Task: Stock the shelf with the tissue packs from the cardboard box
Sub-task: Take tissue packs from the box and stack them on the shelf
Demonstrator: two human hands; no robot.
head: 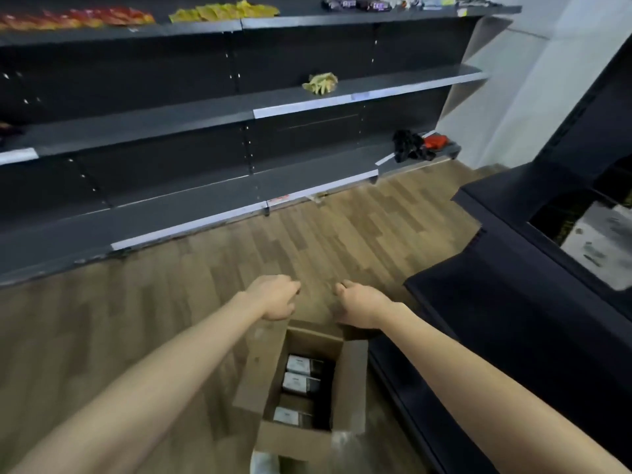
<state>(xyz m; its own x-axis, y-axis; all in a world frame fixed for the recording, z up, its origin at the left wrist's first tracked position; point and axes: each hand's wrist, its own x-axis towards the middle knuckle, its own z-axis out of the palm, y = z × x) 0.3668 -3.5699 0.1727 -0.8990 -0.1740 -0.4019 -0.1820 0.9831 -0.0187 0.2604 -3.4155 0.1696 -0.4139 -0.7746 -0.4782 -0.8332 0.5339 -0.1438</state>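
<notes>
Above the box (307,381) on the wood floor (171,302), both hands hover with nothing in them: the left hand (275,297) and right hand (360,307) have fingers loosely curled, a gap between the two, each just over the far flaps. No pack is gripped. Down inside the box lie the tissue packs (301,384), three pale labels showing in a row; how many more sit beneath I cannot tell. The step in hand looks like the reach for a first pack, so stocking seems barely begun. Next, the hands need to drop between the upright flaps and close on a pack, then carry it across the floor to the shelf (212,213), which stands well apart from the box. Its lower boards are mostly bare. Higher up sit yellow bags (321,83), red bags (78,17) and dark clothes (410,145). A dark counter (513,302) crowds the right side of the box.
</notes>
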